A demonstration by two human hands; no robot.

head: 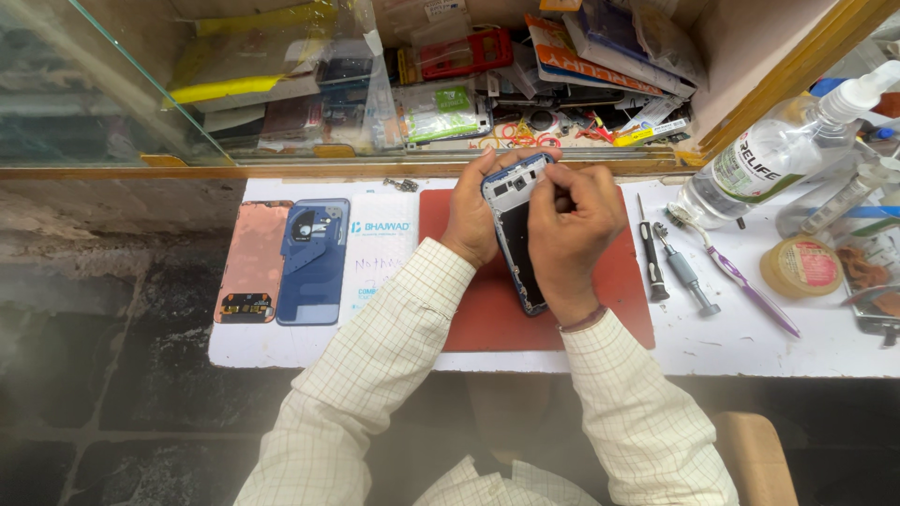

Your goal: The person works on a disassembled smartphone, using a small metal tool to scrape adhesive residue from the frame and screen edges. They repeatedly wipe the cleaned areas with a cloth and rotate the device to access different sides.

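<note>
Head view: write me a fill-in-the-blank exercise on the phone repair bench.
1. Both hands hold an opened phone above a ____ mat.
2. The blue back cover lies to the ____ of the mat.
3. The purple toothbrush lies to the ____ of the screwdrivers.
4. The left hand grips the phone's ____ edge.

Missing words: red; left; right; left

The person wears a long-sleeved shirt (pixel 375 375) of pale cream cloth, crossed by a fine grid of thin darker lines that makes small squares all over. Both sleeves run full length and end in buttoned cuffs close at the wrists. The cloth creases softly at the elbows and bunches a little at the chest. Around the right wrist sits a thin dark reddish band (pixel 583 320), just above the cuff. Left hand (pixel 469 220) and right hand (pixel 572 230) are bare, without gloves or rings that I can make out
</note>
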